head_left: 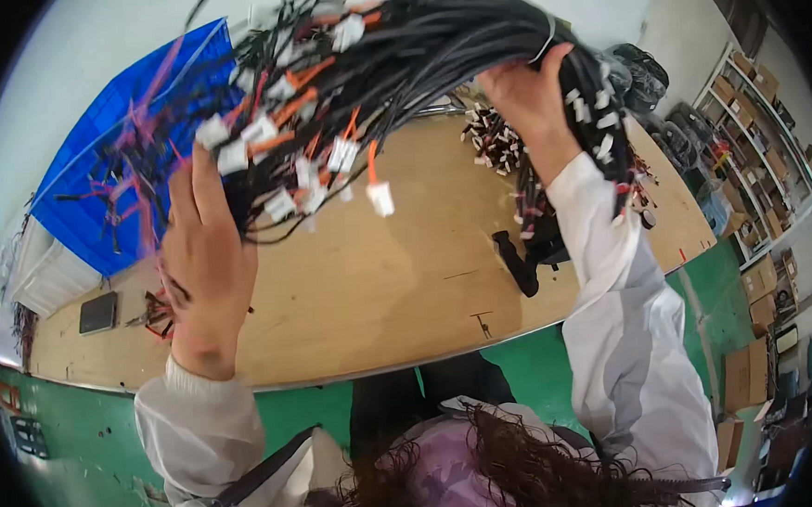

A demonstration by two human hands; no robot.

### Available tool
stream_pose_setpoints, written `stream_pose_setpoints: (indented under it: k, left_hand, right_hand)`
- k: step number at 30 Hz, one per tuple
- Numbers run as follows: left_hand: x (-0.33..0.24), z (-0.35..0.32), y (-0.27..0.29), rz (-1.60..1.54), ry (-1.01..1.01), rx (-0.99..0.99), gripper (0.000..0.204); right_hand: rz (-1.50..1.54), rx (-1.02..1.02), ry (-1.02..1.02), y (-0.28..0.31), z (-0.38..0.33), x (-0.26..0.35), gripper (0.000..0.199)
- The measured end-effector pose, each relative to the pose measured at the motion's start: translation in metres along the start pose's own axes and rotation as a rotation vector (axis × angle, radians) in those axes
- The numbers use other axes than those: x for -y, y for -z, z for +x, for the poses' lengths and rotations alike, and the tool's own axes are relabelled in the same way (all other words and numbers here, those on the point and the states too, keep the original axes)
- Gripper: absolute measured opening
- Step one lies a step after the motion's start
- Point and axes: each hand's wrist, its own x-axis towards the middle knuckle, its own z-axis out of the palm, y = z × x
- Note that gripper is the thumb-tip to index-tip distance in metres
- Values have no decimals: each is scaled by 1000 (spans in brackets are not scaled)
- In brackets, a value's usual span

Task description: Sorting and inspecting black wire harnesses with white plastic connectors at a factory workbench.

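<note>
Raised over the table is a thick bundle of black cables (449, 42), with many white connectors and orange and red wire ends at its left part. A pale tie (546, 39) binds it toward the right. Under the bundle near that tie, my right hand (532, 102) is closed round the cables with the thumb up, and the cable ends hang down past my wrist. My left hand (206, 256) grips the loose left end among the white connectors (233, 155); its fingertips are partly hidden. The left wire ends are blurred.
The wooden table (371, 293) bears more cable bundles (497, 141) behind my right forearm, a black strap-like piece (518, 263) and a small dark box (99, 312) at left. A blue bin (95, 189) stands at the far left. Shelves with cartons (748, 367) line the right.
</note>
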Motion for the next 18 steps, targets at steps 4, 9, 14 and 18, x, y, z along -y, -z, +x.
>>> stream_pose_setpoints:
  k: [4,9,14,18]
  left_hand:
    - [47,-56,-10,199,34,178,60]
    - [78,-97,-31,12,61,338,61]
    - [73,-120,-35,317,138,714,60]
    - [12,-69,37,-35,-13,435,39]
  right_hand:
    - [-386,-78,-148,43,0,-57,96]
    - [-736,-304,-335,62,-16,-104,90]
    - [-749,-465,-628,107,-50,-111,70]
    - [-1223,57,-930,46,-112,-79,44]
